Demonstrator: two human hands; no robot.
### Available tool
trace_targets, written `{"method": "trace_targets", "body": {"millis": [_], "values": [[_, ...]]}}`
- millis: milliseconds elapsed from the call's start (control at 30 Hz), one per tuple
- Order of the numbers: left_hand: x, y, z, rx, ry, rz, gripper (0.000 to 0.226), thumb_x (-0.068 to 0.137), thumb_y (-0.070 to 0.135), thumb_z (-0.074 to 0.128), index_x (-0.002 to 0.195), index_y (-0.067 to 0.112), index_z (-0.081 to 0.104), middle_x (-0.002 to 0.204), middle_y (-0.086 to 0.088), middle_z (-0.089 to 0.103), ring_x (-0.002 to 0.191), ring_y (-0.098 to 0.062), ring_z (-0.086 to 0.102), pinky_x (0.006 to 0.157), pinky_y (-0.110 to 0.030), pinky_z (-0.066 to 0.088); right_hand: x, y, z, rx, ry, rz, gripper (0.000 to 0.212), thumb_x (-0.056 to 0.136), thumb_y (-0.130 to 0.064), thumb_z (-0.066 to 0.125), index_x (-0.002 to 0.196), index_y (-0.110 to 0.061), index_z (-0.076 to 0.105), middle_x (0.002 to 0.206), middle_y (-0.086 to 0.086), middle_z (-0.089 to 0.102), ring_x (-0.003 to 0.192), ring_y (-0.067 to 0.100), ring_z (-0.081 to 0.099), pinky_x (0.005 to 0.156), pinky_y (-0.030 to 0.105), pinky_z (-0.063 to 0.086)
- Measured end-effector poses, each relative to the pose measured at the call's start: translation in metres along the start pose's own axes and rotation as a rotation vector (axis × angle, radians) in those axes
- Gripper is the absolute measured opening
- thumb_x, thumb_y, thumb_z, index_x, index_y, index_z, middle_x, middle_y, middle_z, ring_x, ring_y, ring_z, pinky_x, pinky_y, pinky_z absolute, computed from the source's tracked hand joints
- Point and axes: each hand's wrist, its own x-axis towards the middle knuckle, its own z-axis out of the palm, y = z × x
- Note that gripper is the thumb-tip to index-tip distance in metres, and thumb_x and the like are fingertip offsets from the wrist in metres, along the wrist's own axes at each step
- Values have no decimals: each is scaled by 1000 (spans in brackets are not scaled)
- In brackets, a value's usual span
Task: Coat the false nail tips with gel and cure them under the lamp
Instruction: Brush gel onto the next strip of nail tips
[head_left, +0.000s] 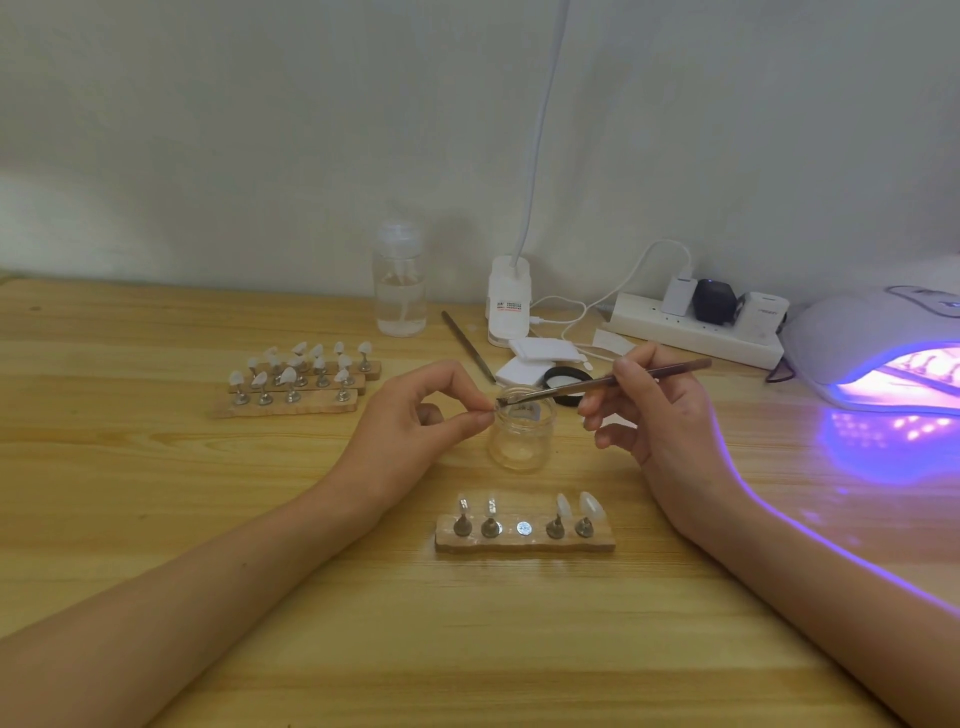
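My left hand (426, 410) pinches a small nail tip stand beside the rim of a clear glass gel jar (521, 431). The nail tip itself is hard to make out. My right hand (654, 405) holds a thin brown brush (613, 382), and its bristle end meets the pinched piece over the jar's mouth. Below the jar lies a wooden holder (524, 540) carrying several nail tips on metal stands, with its middle spot bare. The curing lamp (878, 348) glows violet at the right edge.
Further wooden holders with several nail tips (298, 384) sit at the left. A clear pump bottle (400, 280), a desk lamp base (509, 301), a power strip with plugs (696, 322), a metal tool (467, 345) and white pads (540, 353) stand behind the jar.
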Motion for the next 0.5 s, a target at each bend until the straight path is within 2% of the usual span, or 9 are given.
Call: {"method": "trace_targets", "body": {"millis": [100, 267, 400, 500], "values": [[0, 0, 0, 2, 2, -3, 11, 84, 10, 75, 79, 15, 66, 73, 23, 64, 45, -2, 34, 51, -9, 33, 2, 2, -3, -13, 66, 21, 17, 100, -18, 51, 84, -13, 52, 69, 8, 69, 60, 16, 63, 51, 24, 50], [0, 1, 0, -3, 0, -8, 10, 83, 10, 75, 80, 15, 67, 78, 19, 67, 45, -2, 35, 51, -10, 34, 1, -1, 0, 24, -6, 0, 18, 90, -30, 56, 86, -13, 52, 70, 9, 69, 61, 17, 64, 51, 23, 50], [-1, 0, 0, 17, -6, -4, 12, 84, 9, 75, 79, 15, 66, 61, 26, 59, 43, -2, 33, 49, -8, 32, 2, 3, -2, 10, 58, 16, 15, 99, -20, 51, 85, -13, 52, 69, 8, 69, 60, 16, 63, 52, 23, 51], [-1, 0, 0, -1, -4, -13, 13, 84, 12, 76, 78, 19, 67, 73, 20, 65, 46, -2, 34, 50, -10, 33, 2, 0, -1, 34, 20, -2, 15, 94, -26, 54, 86, -14, 52, 70, 8, 69, 61, 17, 64, 52, 23, 51]]}}
